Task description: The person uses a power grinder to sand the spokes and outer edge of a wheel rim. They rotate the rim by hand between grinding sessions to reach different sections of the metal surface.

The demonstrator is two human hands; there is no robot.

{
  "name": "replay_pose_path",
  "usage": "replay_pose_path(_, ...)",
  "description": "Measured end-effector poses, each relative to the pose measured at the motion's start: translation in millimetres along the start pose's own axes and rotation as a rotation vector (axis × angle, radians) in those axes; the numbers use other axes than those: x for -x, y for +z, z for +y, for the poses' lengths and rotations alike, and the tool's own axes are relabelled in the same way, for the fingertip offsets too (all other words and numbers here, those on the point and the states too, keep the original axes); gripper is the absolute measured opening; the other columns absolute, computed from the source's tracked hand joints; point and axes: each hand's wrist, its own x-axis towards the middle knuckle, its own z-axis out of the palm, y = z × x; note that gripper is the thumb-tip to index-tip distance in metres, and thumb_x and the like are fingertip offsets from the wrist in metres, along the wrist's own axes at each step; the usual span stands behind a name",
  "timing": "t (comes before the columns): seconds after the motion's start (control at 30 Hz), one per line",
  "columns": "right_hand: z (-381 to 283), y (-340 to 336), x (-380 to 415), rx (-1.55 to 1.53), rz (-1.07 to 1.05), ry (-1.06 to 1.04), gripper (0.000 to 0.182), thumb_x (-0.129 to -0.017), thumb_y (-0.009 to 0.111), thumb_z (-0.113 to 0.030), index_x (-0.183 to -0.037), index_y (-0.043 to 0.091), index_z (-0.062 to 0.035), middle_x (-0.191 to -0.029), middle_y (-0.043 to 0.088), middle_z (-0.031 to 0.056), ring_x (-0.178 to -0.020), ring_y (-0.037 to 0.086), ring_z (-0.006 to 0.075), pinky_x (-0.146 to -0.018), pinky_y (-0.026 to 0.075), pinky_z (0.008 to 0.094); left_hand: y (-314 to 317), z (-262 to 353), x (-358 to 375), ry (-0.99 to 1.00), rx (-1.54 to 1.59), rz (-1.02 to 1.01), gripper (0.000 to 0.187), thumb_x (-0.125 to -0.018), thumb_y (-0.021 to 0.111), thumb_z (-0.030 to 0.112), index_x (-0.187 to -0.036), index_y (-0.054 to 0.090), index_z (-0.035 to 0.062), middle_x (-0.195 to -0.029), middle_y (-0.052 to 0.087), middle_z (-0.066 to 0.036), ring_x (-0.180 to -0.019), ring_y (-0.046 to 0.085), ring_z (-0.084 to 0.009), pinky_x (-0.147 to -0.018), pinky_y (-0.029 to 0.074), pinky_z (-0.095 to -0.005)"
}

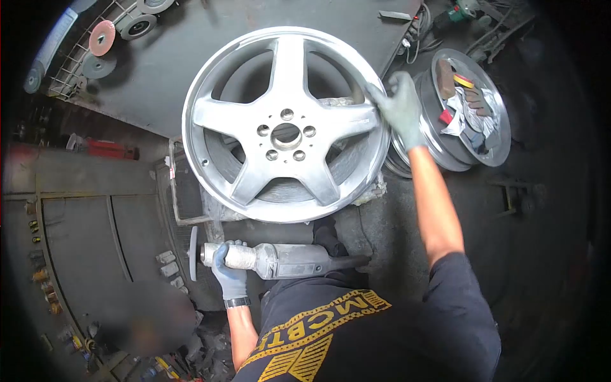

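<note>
A silver five-spoke alloy wheel [291, 79] sits face up in front of me, its spokes and lip bare and dull grey. My gloved right hand [402, 109] is at the right edge of this wheel, fingers curled and thumb across the lip. Low on the left, my gloved left hand [230, 270] wraps round the pale, taped neck of a grey angle grinder [296, 261]. The grinder lies across in front of my body, below the wheel and apart from it. Its disc [193, 253] stands edge-on at the left end.
Behind the wheel is a grey metal tabletop [165, 70], with a wire rack [67, 79] of sanding discs [102, 38] on its left. Another wheel [499, 114] at right holds rags, a glove and a brown block [445, 79]. Cables [417, 38] lie at the back right.
</note>
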Motion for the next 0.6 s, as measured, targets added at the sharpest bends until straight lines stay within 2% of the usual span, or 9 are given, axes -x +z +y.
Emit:
replay_pose_path(0.07, 3.4, 12.1, -30.4, 0.034, -0.201, -0.082, 0.061, -0.085, 0.079, -0.056, -0.108, 0.063, -0.0022, -0.102, 0.071, 0.0189, -0.094, 0.07, 0.036, -0.082, 0.053, 0.0449, 10.4, -1.9, 11.6, -0.001, 0.015, 0.054, 0.027, -0.092, 0.064, 0.022, -0.112, 0.06, 0.0039, -0.102, 0.067, -0.014, -0.097, 0.069, -0.0319, -0.096, 0.058, -0.0507)
replay_pose_path(0.1, 4.1, 17.5, -30.9, 0.029, -0.22, -0.08, 0.061, -0.085, 0.079, -0.056, -0.108, 0.063, -0.0022, -0.102, 0.071, 0.0189, -0.094, 0.07, 0.036, -0.082, 0.053, 0.0449, 14.8, -1.9, 17.6, -0.003, 0.011, 0.073, 0.027, -0.092, 0.064, 0.022, -0.112, 0.06, 0.0039, -0.102, 0.067, -0.014, -0.097, 0.069, -0.0319, -0.096, 0.058, -0.0507)
replay_pose_path(0.17, 4.3, 26.5, -27.1, -0.238, -0.289, 0.008, 0.055, -0.086, 0.079, -0.055, -0.101, 0.069, -0.0029, -0.092, 0.074, 0.018, -0.086, 0.073, 0.0357, -0.079, 0.054, 0.0451, 23.3, -1.4, 25.6, 0.039, -0.037, 0.087, 0.029, -0.093, 0.065, 0.024, -0.106, 0.065, -0.0015, -0.103, 0.069, -0.017, -0.1, 0.068, -0.0331, -0.097, 0.056, -0.048)
replay_pose_path(0.2, 4.1, 28.6, -24.9, -0.239, -0.299, 0.013, 0.055, -0.086, 0.079, -0.055, -0.101, 0.069, -0.0029, -0.092, 0.074, 0.018, -0.086, 0.073, 0.0357, -0.079, 0.054, 0.0451, 21.7, -2.1, 25.6, 0.036, -0.04, 0.097, 0.029, -0.093, 0.065, 0.024, -0.106, 0.065, -0.0015, -0.103, 0.069, -0.017, -0.1, 0.068, -0.0331, -0.097, 0.056, -0.048)
replay_pose_path(0.27, 4.1, 29.8, -18.6, -0.254, -0.211, 0.04, 0.053, -0.086, 0.079, -0.055, -0.091, 0.071, -0.0025, -0.085, 0.075, 0.0194, -0.08, 0.074, 0.0357, -0.076, 0.055, 0.0445, 13.3, -3.9, 24.5, 0.057, -0.034, 0.089, 0.027, -0.094, 0.065, 0.024, -0.107, 0.065, 0.0002, -0.103, 0.069, -0.016, -0.1, 0.069, -0.0327, -0.098, 0.056, -0.0486)
replay_pose_path(0.4, 7.5, 26.9, -5.4, -0.266, -0.186, 0.105, 0.054, -0.086, 0.079, -0.056, -0.09, 0.073, -0.0023, -0.084, 0.075, 0.0193, -0.08, 0.074, 0.0359, -0.075, 0.055, 0.0439, 2.6, 1.7, 18.6, 0.065, -0.122, 0.06, 0.025, -0.094, 0.065, 0.023, -0.107, 0.065, 0.0021, -0.105, 0.069, -0.015, -0.1, 0.069, -0.0321, -0.099, 0.056, -0.0491)
replay_pose_path(0.5, 15.1, 28.3, 18.1, -0.318, -0.135, 0.124, 0.05, -0.087, 0.08, -0.052, -0.094, 0.074, -0.0023, -0.085, 0.075, 0.0195, -0.08, 0.074, 0.0358, -0.075, 0.055, 0.0441, -1.6, 2.0, 15.9, 0.059, -0.034, 0.057, 0.023, -0.095, 0.064, 0.023, -0.107, 0.065, 0.0033, -0.104, 0.069, -0.015, -0.1, 0.069, -0.032, -0.099, 0.056, -0.05)
replay_pose_path(0.57, 24.5, 32.9, 42.0, -0.327, 0.008, 0.161, 0.048, -0.088, 0.08, -0.048, -0.096, 0.075, -0.0009, -0.084, 0.074, 0.02, -0.08, 0.073, 0.0354, -0.075, 0.054, 0.0434, -8.0, 2.2, 12.8, 0.135, -0.122, 0.036, 0.025, -0.098, 0.063, 0.024, -0.114, 0.064, 0.0052, -0.105, 0.07, -0.012, -0.095, 0.071, -0.0248, -0.092, 0.06, -0.045)
replay_pose_path(0.6, 26.1, 34.5, 54.9, -0.328, 0.005, 0.161, 0.048, -0.088, 0.08, -0.048, -0.096, 0.075, -0.0009, -0.084, 0.074, 0.02, -0.08, 0.073, 0.0354, -0.075, 0.054, 0.0434, -8.7, 4.1, 12.6, 0.135, -0.122, 0.04, 0.025, -0.098, 0.063, 0.024, -0.114, 0.064, 0.0052, -0.105, 0.07, -0.012, -0.095, 0.071, -0.0248, -0.092, 0.06, -0.045)
